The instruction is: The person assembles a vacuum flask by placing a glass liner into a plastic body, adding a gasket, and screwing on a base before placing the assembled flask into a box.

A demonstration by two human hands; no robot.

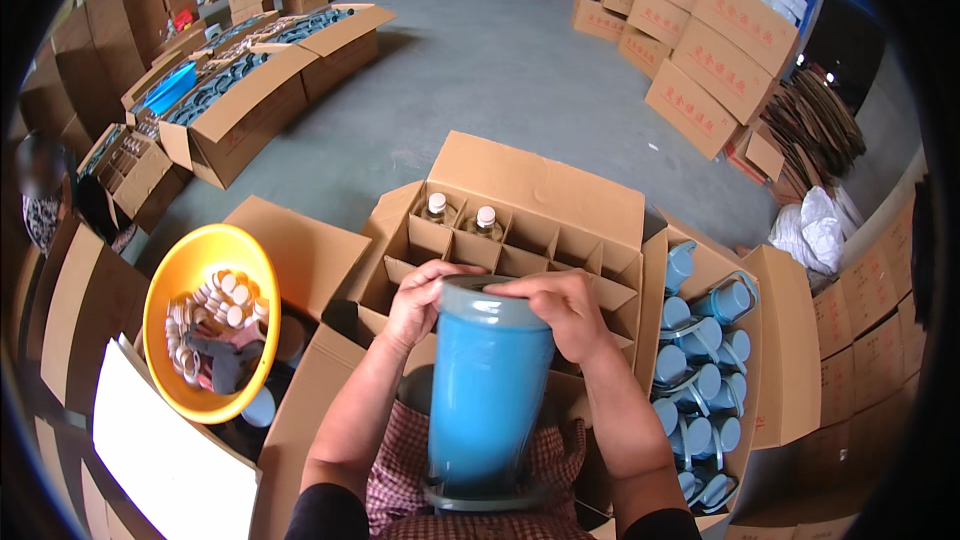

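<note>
In front of me stands a blue cylindrical flask casing with a pale grey, partly see-through rim and a darker ring at its base. My left hand grips the left side of that rim, fingers bent over the top edge. On the opposite side my right hand is closed around the rim, with its fingers reaching over the top. What lies inside the casing is hidden. Just behind it is an open carton with cardboard dividers, where two clear bottles with white caps sit in far-left compartments.
At my left, a yellow basin holds white caps and dark cloth-like pieces. Beside it lies a white sheet. A carton of blue handled parts stands at my right. Stacked cartons and flattened cardboard are farther right.
</note>
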